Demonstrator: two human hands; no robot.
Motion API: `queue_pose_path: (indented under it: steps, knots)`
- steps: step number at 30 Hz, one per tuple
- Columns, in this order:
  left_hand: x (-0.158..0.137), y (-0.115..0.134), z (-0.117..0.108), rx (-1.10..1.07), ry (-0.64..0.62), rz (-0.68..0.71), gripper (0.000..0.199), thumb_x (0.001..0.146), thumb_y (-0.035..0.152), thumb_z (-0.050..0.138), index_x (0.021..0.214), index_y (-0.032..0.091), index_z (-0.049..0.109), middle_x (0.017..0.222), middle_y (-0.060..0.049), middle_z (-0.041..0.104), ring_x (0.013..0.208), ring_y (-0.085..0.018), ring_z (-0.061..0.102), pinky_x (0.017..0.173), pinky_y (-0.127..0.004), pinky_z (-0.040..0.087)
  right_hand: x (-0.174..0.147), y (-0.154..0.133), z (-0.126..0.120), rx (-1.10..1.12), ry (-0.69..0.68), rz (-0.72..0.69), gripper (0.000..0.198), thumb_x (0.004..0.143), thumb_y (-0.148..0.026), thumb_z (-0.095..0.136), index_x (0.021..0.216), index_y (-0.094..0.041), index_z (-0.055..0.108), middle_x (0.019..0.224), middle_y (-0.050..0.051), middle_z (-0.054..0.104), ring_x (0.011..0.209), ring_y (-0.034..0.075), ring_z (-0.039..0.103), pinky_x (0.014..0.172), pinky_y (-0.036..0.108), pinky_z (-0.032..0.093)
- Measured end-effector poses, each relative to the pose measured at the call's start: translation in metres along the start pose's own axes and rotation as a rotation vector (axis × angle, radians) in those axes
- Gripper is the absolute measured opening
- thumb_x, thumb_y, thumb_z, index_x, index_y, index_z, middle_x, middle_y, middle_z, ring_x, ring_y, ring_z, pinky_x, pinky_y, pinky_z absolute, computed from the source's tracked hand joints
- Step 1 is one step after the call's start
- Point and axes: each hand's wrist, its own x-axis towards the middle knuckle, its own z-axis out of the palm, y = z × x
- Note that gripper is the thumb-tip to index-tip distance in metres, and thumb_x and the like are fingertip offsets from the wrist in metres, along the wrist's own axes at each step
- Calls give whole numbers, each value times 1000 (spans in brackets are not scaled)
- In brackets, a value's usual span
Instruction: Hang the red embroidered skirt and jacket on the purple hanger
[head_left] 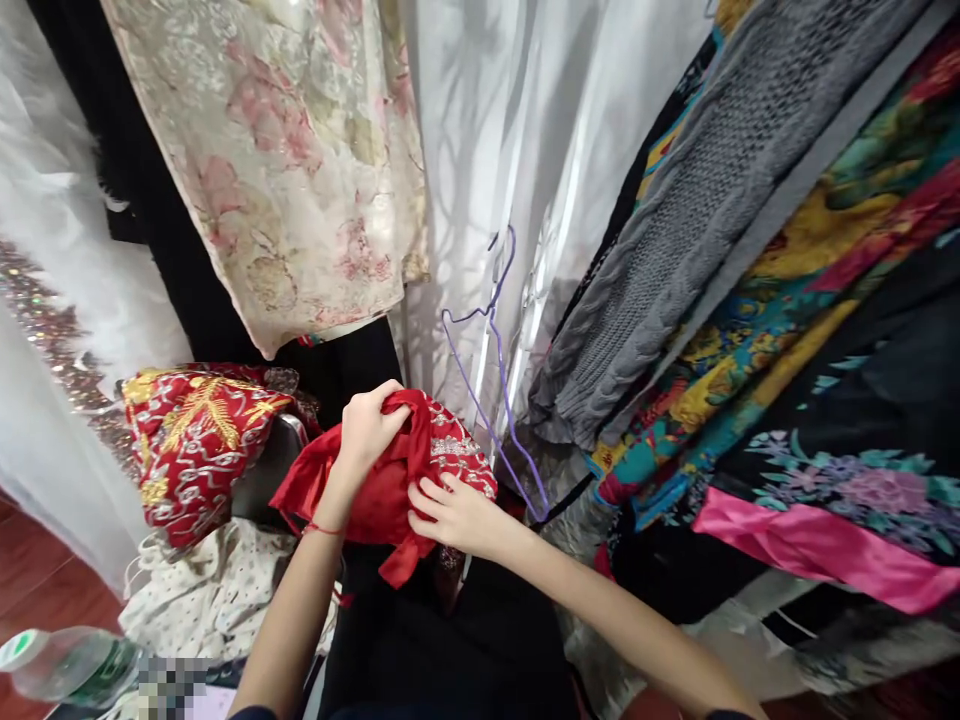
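A red garment [379, 500] with silver embroidery on part of it lies bunched above my black-clothed lap. My left hand [371, 425] is closed on its upper edge, thumb and fingers pinching a fold of the cloth. Lower and to the right, my right hand [454, 515] rests on the same garment, its fingers spread over the folds. Just beyond the right hand, a purple hanger [510, 420] leans with nothing on it. Left of the garment sits a second red cloth [202, 430], embroidered in gold and silver.
A cream floral cloth [300, 190] hangs ahead on the left, before a white curtain [465, 130]. On the right hang a grey knit [675, 220] and a colourful patterned garment [720, 350]. A dotted white cloth [210, 590] and a plastic bottle [79, 662] are at lower left.
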Motion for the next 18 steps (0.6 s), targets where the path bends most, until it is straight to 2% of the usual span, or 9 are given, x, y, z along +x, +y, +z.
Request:
queue_pose_path:
  steps: [2,4,6,9,11,13,16,18]
  knots:
    - [0,-5,8,-95,-42,23,7,74,25,52,77,21,56,67,3,59,59,-12,50,63,-24,35,-18,2,7,35,-130,21,18,97,-15,50,106,-17,66,125,13,66,113,21,60,91,36,48]
    - [2,-6,16,-130,-95,31,9,69,23,51,78,21,53,64,5,56,56,-11,45,62,-24,34,-33,4,6,57,-238,9,16,91,-18,59,106,-14,65,126,15,64,115,23,57,93,36,46]
    - [6,-7,28,-138,-161,41,12,67,22,51,79,22,49,59,6,53,52,-11,39,61,-25,32,-47,6,-1,59,-302,-58,22,86,-21,63,106,-11,65,125,16,63,118,25,54,95,36,43]
    - [17,-9,51,-165,-263,44,16,67,21,51,84,23,50,56,7,53,52,-14,39,61,-27,30,-67,9,-20,124,-393,-87,17,86,-21,61,100,-12,65,102,12,66,105,24,55,89,35,41]
    - [25,-12,67,-302,-305,-6,16,71,23,51,87,23,53,59,6,56,56,-15,45,63,-27,33,-84,15,-35,170,-440,31,20,85,-23,62,102,-13,64,88,9,64,94,23,54,86,36,39]
    - [32,-15,84,-481,-322,-64,14,78,30,50,86,21,58,63,3,57,59,-16,50,64,-27,37,-101,22,-48,154,-447,221,23,87,-27,63,106,-14,64,89,9,64,90,23,53,84,38,38]
    - [44,-10,107,-644,-313,-108,35,86,49,49,81,18,63,65,0,57,60,-15,50,62,-27,38,-120,33,-59,107,-473,455,14,89,-29,63,96,-18,68,96,10,66,92,25,55,84,40,38]
    - [50,-4,120,-720,-294,-129,43,83,58,57,77,16,66,62,1,53,59,-13,46,59,-25,36,-127,36,-59,115,-516,547,15,87,-33,68,88,-19,69,96,10,67,97,26,57,87,41,40]
